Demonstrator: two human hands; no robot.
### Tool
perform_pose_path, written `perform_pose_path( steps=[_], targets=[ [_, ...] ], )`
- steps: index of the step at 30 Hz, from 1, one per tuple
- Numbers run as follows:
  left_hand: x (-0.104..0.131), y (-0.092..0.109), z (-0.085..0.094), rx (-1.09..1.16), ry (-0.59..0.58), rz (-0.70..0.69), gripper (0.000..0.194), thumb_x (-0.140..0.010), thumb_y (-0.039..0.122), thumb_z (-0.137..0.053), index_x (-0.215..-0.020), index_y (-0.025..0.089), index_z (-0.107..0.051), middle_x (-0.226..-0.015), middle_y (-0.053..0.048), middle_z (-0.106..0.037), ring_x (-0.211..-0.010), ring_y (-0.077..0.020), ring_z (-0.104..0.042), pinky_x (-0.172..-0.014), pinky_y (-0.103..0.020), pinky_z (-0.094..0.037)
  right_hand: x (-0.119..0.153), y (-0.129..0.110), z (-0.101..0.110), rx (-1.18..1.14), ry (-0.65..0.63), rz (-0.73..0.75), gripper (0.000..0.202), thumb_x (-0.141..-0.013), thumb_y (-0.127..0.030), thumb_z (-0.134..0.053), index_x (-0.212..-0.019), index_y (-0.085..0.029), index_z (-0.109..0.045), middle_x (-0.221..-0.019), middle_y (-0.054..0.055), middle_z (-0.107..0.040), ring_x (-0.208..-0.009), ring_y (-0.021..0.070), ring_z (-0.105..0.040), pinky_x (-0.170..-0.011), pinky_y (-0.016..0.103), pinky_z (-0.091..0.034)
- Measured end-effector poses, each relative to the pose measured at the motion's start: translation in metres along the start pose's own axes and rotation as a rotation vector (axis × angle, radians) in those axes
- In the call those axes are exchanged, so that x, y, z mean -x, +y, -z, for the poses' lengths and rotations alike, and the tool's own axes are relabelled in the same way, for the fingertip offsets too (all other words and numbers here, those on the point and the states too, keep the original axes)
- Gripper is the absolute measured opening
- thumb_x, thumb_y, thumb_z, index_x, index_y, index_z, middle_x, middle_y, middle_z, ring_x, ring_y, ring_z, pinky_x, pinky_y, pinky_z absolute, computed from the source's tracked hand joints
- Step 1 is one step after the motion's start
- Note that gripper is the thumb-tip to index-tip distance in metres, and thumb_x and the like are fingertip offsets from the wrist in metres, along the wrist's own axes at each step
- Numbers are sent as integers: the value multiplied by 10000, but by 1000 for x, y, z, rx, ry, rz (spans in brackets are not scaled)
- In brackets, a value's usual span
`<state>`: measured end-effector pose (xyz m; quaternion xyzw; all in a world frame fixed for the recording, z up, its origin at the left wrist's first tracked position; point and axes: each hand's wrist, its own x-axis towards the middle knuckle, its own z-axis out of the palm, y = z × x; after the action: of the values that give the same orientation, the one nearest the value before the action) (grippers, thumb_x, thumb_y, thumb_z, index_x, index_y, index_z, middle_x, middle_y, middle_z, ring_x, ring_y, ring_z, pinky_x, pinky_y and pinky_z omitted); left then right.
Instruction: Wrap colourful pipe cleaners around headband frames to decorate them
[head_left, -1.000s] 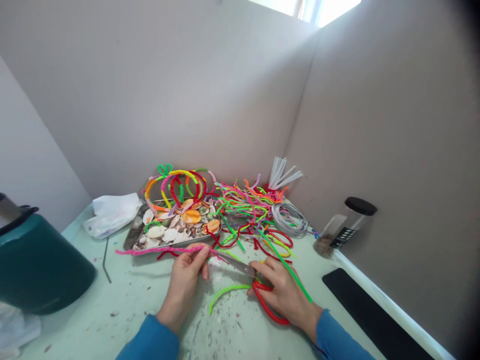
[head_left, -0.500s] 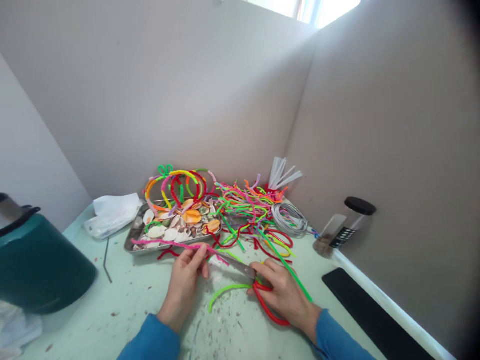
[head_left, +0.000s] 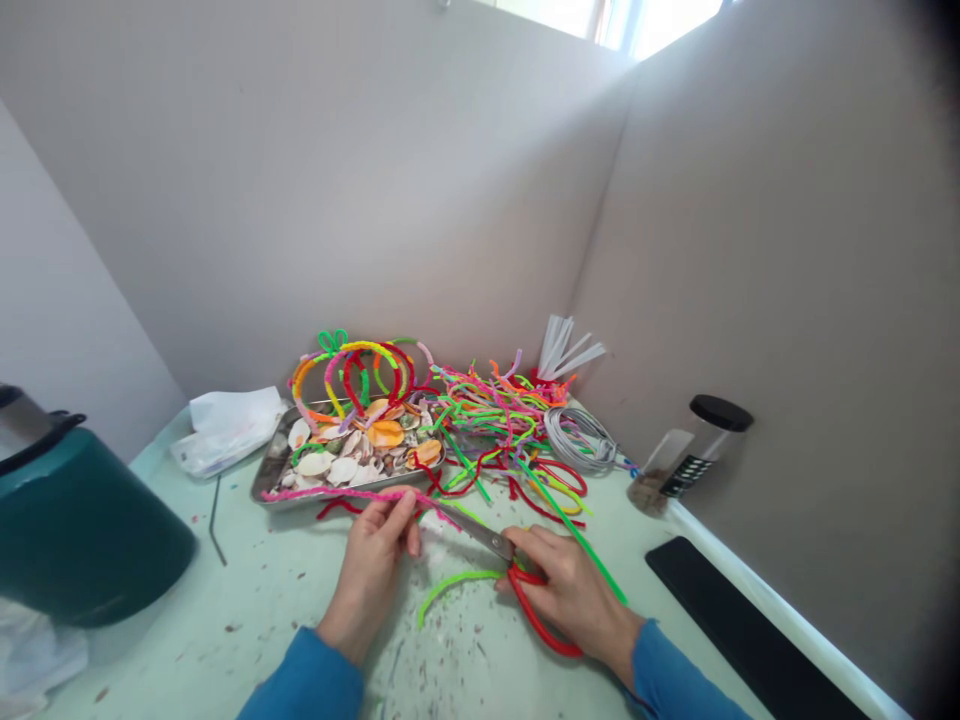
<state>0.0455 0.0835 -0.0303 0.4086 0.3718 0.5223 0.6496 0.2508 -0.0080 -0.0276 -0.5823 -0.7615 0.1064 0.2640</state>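
Pinched in my left hand (head_left: 379,545) is a pink pipe cleaner (head_left: 322,492) that stretches left across the front edge of the shell tray. My right hand (head_left: 562,585) grips red-handled scissors (head_left: 480,533), their blades pointing left toward my left fingertips. The blade tips meet the pipe cleaner beside my left thumb; a short pink end hangs below the blades. Whether the blades are apart there is too small to tell. A light green pipe cleaner (head_left: 454,580) lies on the table under the scissors, and a longer green one (head_left: 581,540) runs behind my right hand.
Behind my hands is a metal tray (head_left: 281,502) of shells, with pipe-cleaner hoops (head_left: 352,350) over it. A heap of colourful pipe cleaners (head_left: 495,400) and a grey wire coil (head_left: 577,440) lie right of it. A teal container (head_left: 90,530), a clear jar (head_left: 690,450) and a black strip (head_left: 750,620) flank the table.
The far left end of the pink pipe cleaner has dipped slightly toward the tray's edge. Both hands and the scissors are nearly where they were.
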Motion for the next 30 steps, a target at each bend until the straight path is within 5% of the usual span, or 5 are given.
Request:
perform_pose_path(
  steps=[7,13,20,30],
  targets=[
    [-1,3,2,8,-5,-4,216,-771,363,-635,-783,147,-629,-497,51,-546,-393,-34,-388,-428,-165,-299,3,8,-2,-35,140,-5,184,-823,-342,-578,-929,-194,-607,-781,52,-628,-735,182,-588,-676,270,-463],
    [2,0,0,-23,-38,6,203,-765,348,-645,-823,154,-637,-471,58,-514,-400,-40,-396,-438,-170,-282,-2,2,-1,-208,248,-161,309,-760,-338,-646,-1028,-196,-587,-947,69,-647,-827,208,-605,-732,303,-484],
    [2,0,-1,-46,-143,17,202,-761,337,-649,-836,149,-639,-664,18,-619,-411,-27,-420,-451,-181,-284,-33,-32,-10,-680,208,-278,338,-737,-300,-656,-1045,-200,-561,-820,26,-668,-728,185,-626,-654,271,-485],
    [4,0,-4,-76,-182,66,254,-739,369,-656,-865,149,-652,-438,47,-505,-425,-67,-428,-459,-182,-279,-38,-42,-26,-818,194,-272,323,-752,-310,-640,-1026,-171,-540,-694,-16,-585,-578,118,-522,-519,207,-411]
  ],
)
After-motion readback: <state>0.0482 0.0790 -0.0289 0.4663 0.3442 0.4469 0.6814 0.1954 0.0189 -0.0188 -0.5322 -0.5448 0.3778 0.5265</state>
